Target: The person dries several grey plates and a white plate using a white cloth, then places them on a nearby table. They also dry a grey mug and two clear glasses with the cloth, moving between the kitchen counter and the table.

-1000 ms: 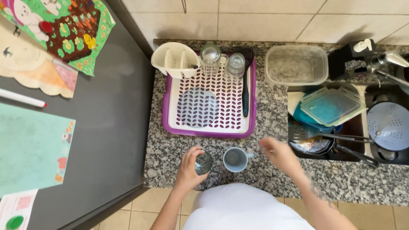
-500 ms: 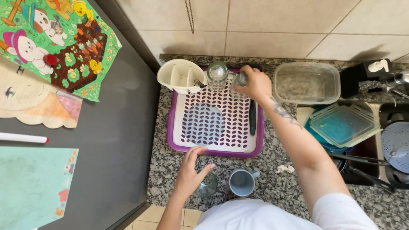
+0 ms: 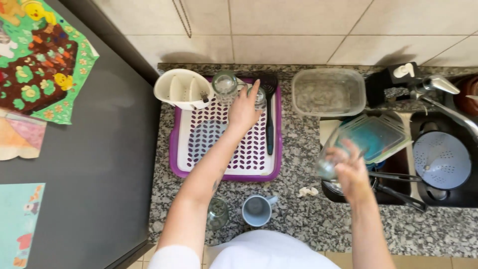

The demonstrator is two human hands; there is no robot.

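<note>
Clear glass (image 3: 329,164) now in right hand (image 3: 352,172)

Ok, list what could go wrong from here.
1. The right hand holds a clear glass above the crowded sink; a slip could crack it.
2. The left hand reaches between upright glasses at the back of the drying rack and might knock one over.
3. A jar and a blue mug stand near the counter's front edge, beside the left forearm; it could sweep them off.
</note>
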